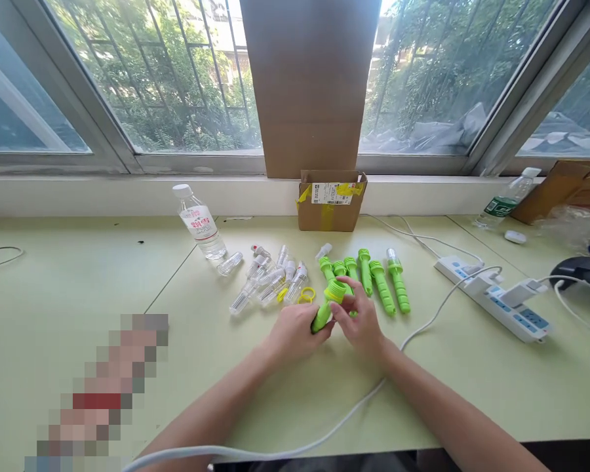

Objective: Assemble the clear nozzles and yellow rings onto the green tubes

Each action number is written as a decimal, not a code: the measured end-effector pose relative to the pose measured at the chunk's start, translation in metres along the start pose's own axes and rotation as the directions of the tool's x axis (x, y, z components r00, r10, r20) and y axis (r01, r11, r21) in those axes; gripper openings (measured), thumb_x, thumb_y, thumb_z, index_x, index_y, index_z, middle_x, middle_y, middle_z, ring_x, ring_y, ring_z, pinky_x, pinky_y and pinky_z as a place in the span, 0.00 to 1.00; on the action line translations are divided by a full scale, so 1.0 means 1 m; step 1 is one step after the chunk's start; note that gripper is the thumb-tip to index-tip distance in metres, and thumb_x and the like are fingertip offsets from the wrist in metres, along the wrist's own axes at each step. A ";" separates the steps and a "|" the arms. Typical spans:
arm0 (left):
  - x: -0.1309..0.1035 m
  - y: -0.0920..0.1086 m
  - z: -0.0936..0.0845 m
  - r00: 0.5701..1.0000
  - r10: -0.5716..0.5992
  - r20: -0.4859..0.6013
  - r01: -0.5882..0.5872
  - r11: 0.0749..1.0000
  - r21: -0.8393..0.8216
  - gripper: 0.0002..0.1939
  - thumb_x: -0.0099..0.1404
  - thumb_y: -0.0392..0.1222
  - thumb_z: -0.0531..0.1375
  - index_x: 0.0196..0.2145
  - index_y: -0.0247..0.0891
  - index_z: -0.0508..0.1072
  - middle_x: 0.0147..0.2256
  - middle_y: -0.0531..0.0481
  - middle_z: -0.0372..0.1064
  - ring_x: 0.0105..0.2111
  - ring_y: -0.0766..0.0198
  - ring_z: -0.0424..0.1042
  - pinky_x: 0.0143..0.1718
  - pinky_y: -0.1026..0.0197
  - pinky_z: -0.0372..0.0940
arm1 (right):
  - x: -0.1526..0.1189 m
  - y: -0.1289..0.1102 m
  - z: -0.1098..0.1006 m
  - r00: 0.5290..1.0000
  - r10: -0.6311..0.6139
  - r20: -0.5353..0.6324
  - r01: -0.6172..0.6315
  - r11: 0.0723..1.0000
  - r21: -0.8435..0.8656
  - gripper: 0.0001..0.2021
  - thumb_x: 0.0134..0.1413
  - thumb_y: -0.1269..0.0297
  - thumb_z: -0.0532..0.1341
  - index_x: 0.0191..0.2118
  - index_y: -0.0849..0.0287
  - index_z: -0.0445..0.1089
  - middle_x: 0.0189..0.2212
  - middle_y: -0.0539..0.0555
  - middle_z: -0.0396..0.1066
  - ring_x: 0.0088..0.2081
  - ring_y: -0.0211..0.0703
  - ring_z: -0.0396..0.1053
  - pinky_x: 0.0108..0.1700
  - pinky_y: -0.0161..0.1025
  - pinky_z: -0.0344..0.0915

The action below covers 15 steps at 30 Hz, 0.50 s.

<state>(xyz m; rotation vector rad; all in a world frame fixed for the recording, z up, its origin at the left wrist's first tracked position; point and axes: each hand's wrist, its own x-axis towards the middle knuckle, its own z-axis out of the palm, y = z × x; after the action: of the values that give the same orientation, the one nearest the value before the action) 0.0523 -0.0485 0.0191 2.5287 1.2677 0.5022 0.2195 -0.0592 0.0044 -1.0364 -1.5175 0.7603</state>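
My left hand (296, 328) is wrapped round the lower part of a green plastic handle (333, 292) with a threaded open neck. The handle tilts up to the right, and a yellow ring seems to sit below its thread. The fingers of my right hand (361, 320) close on the neck from the right. Behind my hands lie several more green handles (382, 287); one at the right has a clear tip (392, 255). Left of them is a loose pile of clear plastic tubes (271, 286) with white ends, with yellow rings (307, 295) at its near side.
A labelled water bottle (201, 226) stands at the back left. A cardboard box (327, 213) is against the window wall. To the right are a white power strip (491, 298) and another bottle (504, 202). A white cable (354, 410) crosses the table beneath my right forearm.
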 end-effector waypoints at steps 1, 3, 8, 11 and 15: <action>0.000 -0.001 -0.001 1.000 -0.008 0.019 0.008 1.000 -0.002 0.14 0.63 0.47 0.52 0.22 0.38 0.60 0.22 0.54 0.63 0.22 0.69 0.60 0.24 0.64 0.48 | 0.006 -0.001 -0.005 0.999 -0.015 -0.031 0.013 0.999 -0.050 0.21 0.58 0.55 0.59 0.54 0.56 0.57 0.23 0.47 0.72 0.21 0.40 0.71 0.24 0.36 0.68; -0.002 -0.004 -0.004 0.998 -0.039 0.040 0.039 0.999 0.022 0.14 0.62 0.47 0.52 0.22 0.38 0.59 0.21 0.54 0.61 0.21 0.68 0.59 0.24 0.63 0.46 | 0.023 -0.002 -0.019 0.991 -0.010 -0.137 -0.006 0.993 -0.115 0.18 0.61 0.54 0.55 0.52 0.57 0.60 0.24 0.49 0.73 0.22 0.41 0.71 0.22 0.36 0.66; -0.004 -0.007 -0.002 0.991 -0.122 0.062 0.114 0.986 0.119 0.14 0.62 0.49 0.51 0.23 0.39 0.60 0.21 0.53 0.62 0.22 0.66 0.62 0.23 0.62 0.44 | 0.084 0.003 -0.045 0.993 -0.071 -0.094 0.016 0.869 -0.494 0.12 0.60 0.58 0.56 0.45 0.58 0.67 0.31 0.53 0.75 0.30 0.41 0.73 0.32 0.37 0.69; -0.004 -0.003 -0.002 0.982 -0.159 0.099 0.142 0.978 0.154 0.16 0.63 0.52 0.50 0.24 0.40 0.63 0.21 0.52 0.64 0.22 0.64 0.64 0.23 0.61 0.44 | 0.123 0.010 -0.042 0.979 -0.028 0.202 0.182 0.570 -0.801 0.12 0.60 0.65 0.54 0.48 0.60 0.68 0.42 0.57 0.74 0.42 0.43 0.72 0.43 0.38 0.67; -0.005 0.001 -0.006 0.978 -0.166 0.127 0.146 0.977 0.156 0.16 0.63 0.51 0.51 0.24 0.40 0.65 0.21 0.51 0.65 0.23 0.62 0.66 0.23 0.62 0.46 | 0.160 0.023 -0.025 0.889 0.110 0.445 0.392 0.320 -0.863 0.15 0.57 0.73 0.56 0.49 0.59 0.71 0.46 0.60 0.72 0.49 0.49 0.66 0.46 0.40 0.62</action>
<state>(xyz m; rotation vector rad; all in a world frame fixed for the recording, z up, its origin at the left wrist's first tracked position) 0.0480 -0.0524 0.0239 2.5008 1.4827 0.2004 0.2445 0.0943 0.0560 -1.5956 -2.5466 -0.2166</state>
